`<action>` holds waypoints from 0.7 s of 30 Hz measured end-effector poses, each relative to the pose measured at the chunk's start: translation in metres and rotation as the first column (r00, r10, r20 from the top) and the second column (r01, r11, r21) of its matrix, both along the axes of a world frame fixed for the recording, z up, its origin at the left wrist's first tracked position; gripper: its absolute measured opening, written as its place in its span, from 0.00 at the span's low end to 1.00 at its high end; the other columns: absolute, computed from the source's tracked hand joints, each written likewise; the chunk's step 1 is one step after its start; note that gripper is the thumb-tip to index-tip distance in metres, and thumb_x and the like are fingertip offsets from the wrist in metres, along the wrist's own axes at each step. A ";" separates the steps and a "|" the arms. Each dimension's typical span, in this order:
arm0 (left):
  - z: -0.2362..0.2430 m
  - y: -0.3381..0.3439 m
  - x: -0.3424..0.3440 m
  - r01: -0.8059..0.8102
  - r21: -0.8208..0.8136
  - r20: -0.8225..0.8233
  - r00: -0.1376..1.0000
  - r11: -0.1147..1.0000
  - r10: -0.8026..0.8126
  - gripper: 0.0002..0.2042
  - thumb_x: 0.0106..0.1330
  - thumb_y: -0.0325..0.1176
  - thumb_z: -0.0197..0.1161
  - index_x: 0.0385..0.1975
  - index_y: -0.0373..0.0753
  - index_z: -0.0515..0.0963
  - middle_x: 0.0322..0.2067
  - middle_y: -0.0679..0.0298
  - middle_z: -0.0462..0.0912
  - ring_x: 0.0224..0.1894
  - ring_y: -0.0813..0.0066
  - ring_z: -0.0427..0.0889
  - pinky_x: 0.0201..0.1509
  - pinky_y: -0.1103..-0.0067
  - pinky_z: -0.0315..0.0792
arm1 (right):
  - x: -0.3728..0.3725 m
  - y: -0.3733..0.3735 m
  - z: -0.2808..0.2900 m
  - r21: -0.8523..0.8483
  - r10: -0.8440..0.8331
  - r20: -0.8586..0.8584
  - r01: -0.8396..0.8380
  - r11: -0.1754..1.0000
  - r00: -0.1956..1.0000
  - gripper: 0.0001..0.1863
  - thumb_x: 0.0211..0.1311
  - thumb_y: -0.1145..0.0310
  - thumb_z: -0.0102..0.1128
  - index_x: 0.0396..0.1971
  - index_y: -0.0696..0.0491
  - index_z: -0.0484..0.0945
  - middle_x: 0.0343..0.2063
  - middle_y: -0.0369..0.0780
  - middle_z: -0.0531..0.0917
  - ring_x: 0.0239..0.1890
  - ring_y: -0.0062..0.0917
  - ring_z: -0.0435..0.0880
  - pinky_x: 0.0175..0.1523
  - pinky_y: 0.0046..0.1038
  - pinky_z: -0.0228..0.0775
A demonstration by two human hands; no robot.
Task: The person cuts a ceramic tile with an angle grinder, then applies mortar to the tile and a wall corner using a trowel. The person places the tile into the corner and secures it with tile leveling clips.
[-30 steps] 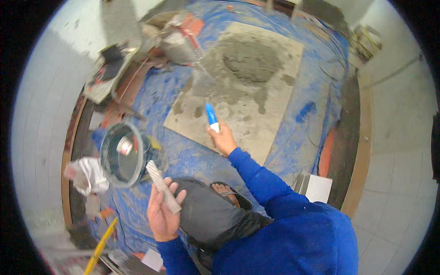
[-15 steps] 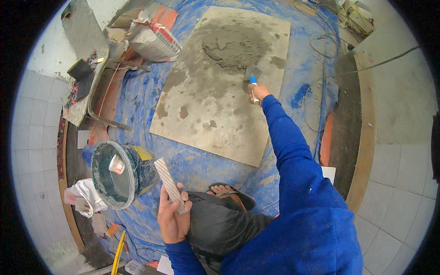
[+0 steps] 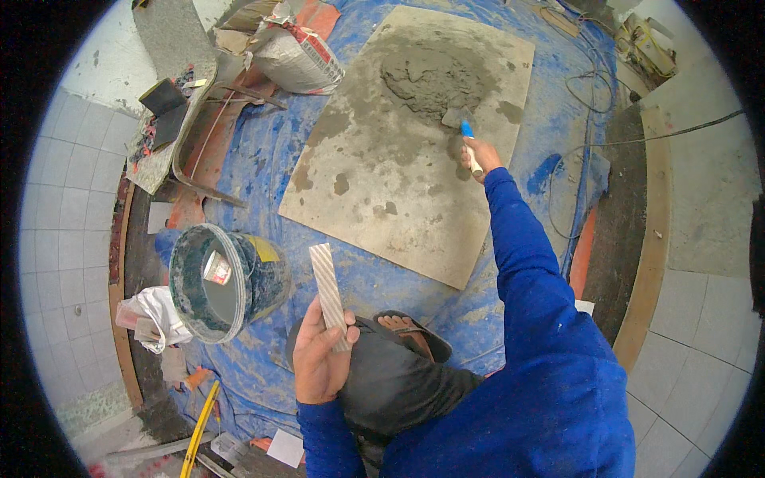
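My right hand grips a small trowel with a blue and white handle, its blade at the lower right edge of a grey mound of wet mortar. The mound lies on a stained beige board. My left hand, near my bent knee, holds a narrow, light strip with diagonal stripes upright between fingers and thumb. Left of that hand stands a dark bucket of grey water with a small white container inside.
Around the board is a blue tarp. At upper left are a chair with items on it and a cement sack. Cables run along the right. A white bag and yellow level lie lower left; tiled walls flank both sides.
My right hand has reached forward and rightward, bringing the trowel blade to the mortar. My left hand has moved right, the striped strip now more upright.
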State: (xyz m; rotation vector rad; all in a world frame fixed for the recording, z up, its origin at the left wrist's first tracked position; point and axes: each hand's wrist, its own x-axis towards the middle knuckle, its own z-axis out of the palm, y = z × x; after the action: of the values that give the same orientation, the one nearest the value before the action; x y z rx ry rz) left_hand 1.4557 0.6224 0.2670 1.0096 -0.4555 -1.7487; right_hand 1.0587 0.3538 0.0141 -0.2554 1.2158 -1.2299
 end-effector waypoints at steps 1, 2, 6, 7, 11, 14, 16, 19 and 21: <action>0.000 0.000 -0.001 0.000 -0.008 0.002 1.000 1.000 0.000 0.33 0.62 0.26 0.65 0.69 0.29 0.63 0.51 0.63 0.76 0.51 0.72 0.75 0.48 0.78 0.72 | 0.000 0.004 -0.001 0.029 -0.039 0.003 0.039 0.999 0.999 0.10 0.71 0.64 0.59 0.41 0.54 0.72 0.25 0.36 0.78 0.18 0.18 0.74 0.18 0.23 0.66; 0.000 0.000 -0.002 0.008 -0.014 0.002 1.000 1.000 -0.008 0.33 0.63 0.26 0.65 0.68 0.29 0.64 0.51 0.63 0.76 0.50 0.72 0.75 0.49 0.78 0.72 | -0.001 0.008 0.001 -0.044 0.001 0.020 0.000 0.999 1.000 0.10 0.72 0.64 0.59 0.41 0.54 0.72 0.25 0.36 0.78 0.17 0.18 0.74 0.18 0.23 0.66; -0.001 0.001 -0.008 0.004 -0.048 0.016 1.000 0.999 -0.003 0.30 0.66 0.26 0.63 0.68 0.26 0.65 0.52 0.57 0.77 0.49 0.70 0.77 0.51 0.77 0.72 | 0.008 0.036 0.030 -0.219 0.049 -0.108 -0.071 0.973 0.993 0.10 0.73 0.62 0.58 0.39 0.53 0.71 0.22 0.35 0.76 0.16 0.18 0.73 0.18 0.25 0.65; -0.001 0.001 -0.010 -0.013 -0.062 0.020 1.000 0.998 0.014 0.29 0.67 0.25 0.62 0.68 0.25 0.65 0.52 0.55 0.78 0.49 0.69 0.77 0.51 0.77 0.72 | 0.011 0.043 0.046 -0.249 0.062 -0.187 -0.108 0.963 0.980 0.10 0.73 0.62 0.58 0.38 0.53 0.71 0.22 0.35 0.76 0.16 0.18 0.73 0.18 0.25 0.65; 0.010 0.001 -0.010 -0.090 -0.073 -0.013 0.996 0.993 0.089 0.27 0.70 0.25 0.58 0.68 0.24 0.64 0.55 0.54 0.77 0.51 0.68 0.78 0.55 0.76 0.73 | 0.044 0.091 0.126 -0.381 0.018 -0.494 -0.235 0.894 0.869 0.13 0.72 0.66 0.58 0.50 0.57 0.74 0.22 0.34 0.76 0.17 0.18 0.74 0.21 0.24 0.66; 0.030 0.012 0.006 -0.206 -0.084 -0.079 0.977 0.975 0.200 0.27 0.71 0.25 0.55 0.69 0.23 0.62 0.57 0.52 0.76 0.53 0.66 0.78 0.60 0.75 0.73 | 0.092 0.139 0.183 -0.514 0.065 -0.355 -0.253 0.819 0.932 0.32 0.69 0.67 0.62 0.69 0.61 0.62 0.28 0.37 0.77 0.19 0.20 0.75 0.22 0.23 0.69; 0.051 0.028 0.024 -0.325 -0.108 -0.106 0.943 0.940 0.314 0.27 0.72 0.25 0.54 0.69 0.22 0.61 0.58 0.50 0.75 0.55 0.63 0.78 0.65 0.74 0.72 | 0.119 0.175 0.217 -0.502 0.218 -0.324 -0.362 0.785 0.921 0.33 0.69 0.65 0.63 0.68 0.62 0.62 0.29 0.37 0.77 0.19 0.20 0.75 0.21 0.23 0.69; 0.088 0.068 0.057 -0.402 -0.217 -0.199 0.910 0.890 0.363 0.26 0.72 0.24 0.52 0.68 0.19 0.60 0.60 0.46 0.73 0.61 0.59 0.76 0.72 0.69 0.69 | 0.159 0.221 0.254 -0.468 0.487 -0.276 -0.559 0.684 0.828 0.38 0.69 0.65 0.63 0.73 0.61 0.58 0.29 0.36 0.78 0.19 0.18 0.75 0.21 0.22 0.67; 0.112 0.105 0.073 -0.481 -0.235 -0.106 0.876 0.844 0.470 0.25 0.73 0.23 0.51 0.67 0.17 0.59 0.61 0.44 0.72 0.64 0.57 0.75 0.74 0.67 0.68 | 0.186 0.251 0.267 -0.483 0.622 -0.247 -0.651 0.586 0.743 0.39 0.69 0.65 0.63 0.74 0.61 0.57 0.28 0.36 0.78 0.19 0.18 0.74 0.20 0.22 0.67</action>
State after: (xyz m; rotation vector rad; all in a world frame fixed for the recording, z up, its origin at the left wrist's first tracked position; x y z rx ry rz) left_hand 1.5285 0.7279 0.3786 0.8104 -0.3520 -1.2255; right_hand 1.2447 0.6048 0.2811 -1.0730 0.6614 -0.8810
